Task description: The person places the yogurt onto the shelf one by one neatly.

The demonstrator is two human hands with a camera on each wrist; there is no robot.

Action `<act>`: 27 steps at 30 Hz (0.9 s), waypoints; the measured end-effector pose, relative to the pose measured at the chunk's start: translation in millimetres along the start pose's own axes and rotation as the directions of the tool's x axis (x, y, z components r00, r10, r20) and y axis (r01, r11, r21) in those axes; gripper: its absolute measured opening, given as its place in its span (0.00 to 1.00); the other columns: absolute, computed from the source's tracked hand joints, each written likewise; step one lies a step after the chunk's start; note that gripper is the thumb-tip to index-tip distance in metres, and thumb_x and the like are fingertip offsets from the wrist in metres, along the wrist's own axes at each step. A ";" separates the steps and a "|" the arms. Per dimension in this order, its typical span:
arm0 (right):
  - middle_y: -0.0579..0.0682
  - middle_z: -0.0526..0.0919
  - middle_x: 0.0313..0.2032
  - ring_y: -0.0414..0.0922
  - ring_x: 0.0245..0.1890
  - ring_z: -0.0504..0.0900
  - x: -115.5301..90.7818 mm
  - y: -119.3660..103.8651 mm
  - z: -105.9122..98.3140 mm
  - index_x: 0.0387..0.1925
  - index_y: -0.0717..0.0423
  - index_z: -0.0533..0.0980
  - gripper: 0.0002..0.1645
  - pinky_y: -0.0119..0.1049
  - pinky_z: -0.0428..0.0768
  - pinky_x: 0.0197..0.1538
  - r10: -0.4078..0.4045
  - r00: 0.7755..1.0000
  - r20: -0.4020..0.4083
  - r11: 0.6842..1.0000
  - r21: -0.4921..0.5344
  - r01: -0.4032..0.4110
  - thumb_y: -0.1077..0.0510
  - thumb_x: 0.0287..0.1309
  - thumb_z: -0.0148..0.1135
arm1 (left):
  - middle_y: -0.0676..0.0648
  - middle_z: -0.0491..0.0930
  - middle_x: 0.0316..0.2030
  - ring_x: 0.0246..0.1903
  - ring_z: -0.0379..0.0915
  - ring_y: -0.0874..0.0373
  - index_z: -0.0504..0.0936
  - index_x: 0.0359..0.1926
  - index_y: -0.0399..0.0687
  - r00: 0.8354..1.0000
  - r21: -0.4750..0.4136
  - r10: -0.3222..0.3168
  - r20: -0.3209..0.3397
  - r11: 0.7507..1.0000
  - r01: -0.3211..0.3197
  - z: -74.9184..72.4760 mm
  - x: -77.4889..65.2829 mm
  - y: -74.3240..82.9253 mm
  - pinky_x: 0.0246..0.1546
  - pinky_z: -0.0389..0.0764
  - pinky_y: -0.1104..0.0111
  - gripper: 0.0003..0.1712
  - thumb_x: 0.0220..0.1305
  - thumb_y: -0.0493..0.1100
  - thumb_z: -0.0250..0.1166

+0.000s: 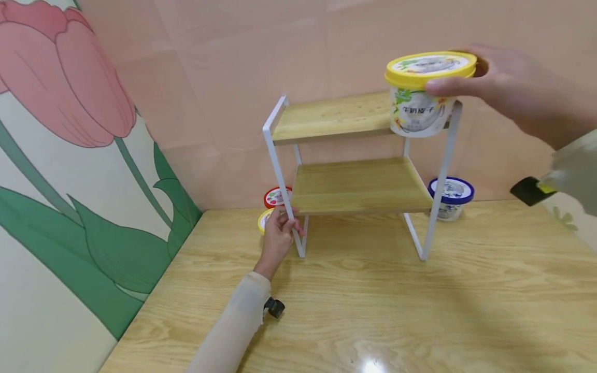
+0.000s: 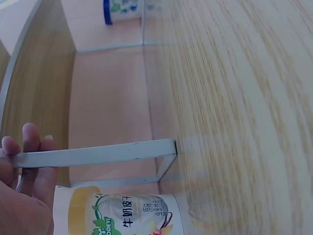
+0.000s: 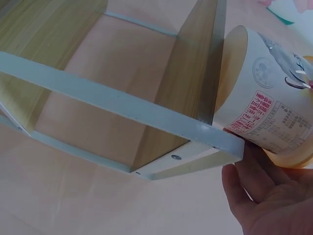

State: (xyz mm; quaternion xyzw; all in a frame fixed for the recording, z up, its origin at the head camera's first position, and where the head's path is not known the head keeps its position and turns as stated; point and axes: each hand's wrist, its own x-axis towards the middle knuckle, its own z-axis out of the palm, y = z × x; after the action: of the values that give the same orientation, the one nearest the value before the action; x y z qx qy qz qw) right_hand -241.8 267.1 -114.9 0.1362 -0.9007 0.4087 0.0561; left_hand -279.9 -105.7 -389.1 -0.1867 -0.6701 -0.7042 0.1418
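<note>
A two-tier wooden shelf point(image 1: 359, 184) with a white metal frame stands on the table. My left hand point(image 1: 278, 233) grips its left front leg just below the lower board; in the left wrist view the fingers point(image 2: 32, 139) wrap that white bar. Up at the shelf's top right corner, my right hand point(image 1: 508, 85) holds a white paper tub point(image 1: 417, 111) with a yellow lid, thumb across the near side. The tub is upright and overlaps the end of the top board. In the right wrist view its bottom point(image 3: 232, 73) is close beside that board.
Behind the left leg stand a red-lidded tub point(image 1: 275, 197) and another yellow-lidded tub point(image 2: 127, 215). A blue-lidded tub point(image 1: 451, 197) is on the table behind the right leg. A pink wall point(image 1: 224, 103) rises at the back, a tulip-painted panel point(image 1: 70, 103) at the left.
</note>
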 end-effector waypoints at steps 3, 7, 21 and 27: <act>0.36 0.73 0.55 0.42 0.56 0.64 2.3 -3.8 3.3 0.68 0.36 0.62 0.31 0.54 0.42 0.76 -0.005 1.000 0.002 1.000 -0.008 0.005 0.40 0.67 0.56 | 0.19 0.68 0.27 0.18 0.77 0.63 0.70 0.49 0.24 1.000 0.002 0.001 0.004 1.000 -0.001 -0.3 -0.6 -0.2 0.28 0.83 0.69 0.11 0.67 0.20 0.49; 0.37 0.74 0.56 0.41 0.55 0.66 8.6 -8.0 6.9 0.65 0.37 0.65 0.29 0.44 0.48 0.74 -0.016 1.000 0.008 1.000 -0.010 0.016 0.39 0.67 0.57 | 0.19 0.68 0.26 0.18 0.77 0.63 0.70 0.49 0.24 1.000 -0.003 0.005 0.003 1.000 -0.005 -0.7 -0.9 0.0 0.27 0.82 0.69 0.11 0.67 0.20 0.49; 0.38 0.74 0.56 0.48 0.63 0.60 27.4 -8.1 8.9 0.66 0.38 0.63 0.31 0.64 0.38 0.75 0.010 0.995 0.095 1.000 0.008 -0.010 0.34 0.66 0.53 | 0.27 0.72 0.23 0.19 0.77 0.46 0.72 0.48 0.24 1.000 0.037 0.002 -0.019 0.999 -0.001 -2.3 -2.8 -0.1 0.32 0.81 0.39 0.13 0.64 0.18 0.49; 0.37 0.72 0.59 0.49 0.67 0.58 31.4 -9.1 9.4 0.68 0.38 0.62 0.34 0.64 0.36 0.76 0.014 0.992 0.125 1.000 0.008 -0.015 0.33 0.66 0.52 | 0.34 0.73 0.23 0.20 0.78 0.42 0.72 0.49 0.26 1.000 0.043 -0.012 -0.018 0.999 0.013 -3.2 -2.7 1.6 0.32 0.82 0.41 0.13 0.65 0.19 0.49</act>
State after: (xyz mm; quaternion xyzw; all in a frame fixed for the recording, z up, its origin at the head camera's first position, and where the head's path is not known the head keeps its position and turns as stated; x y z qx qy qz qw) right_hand -269.0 248.1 -107.9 0.1553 -0.9016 0.4038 -0.0040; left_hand -277.1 -109.1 -389.0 -0.1735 -0.6850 -0.6921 0.1472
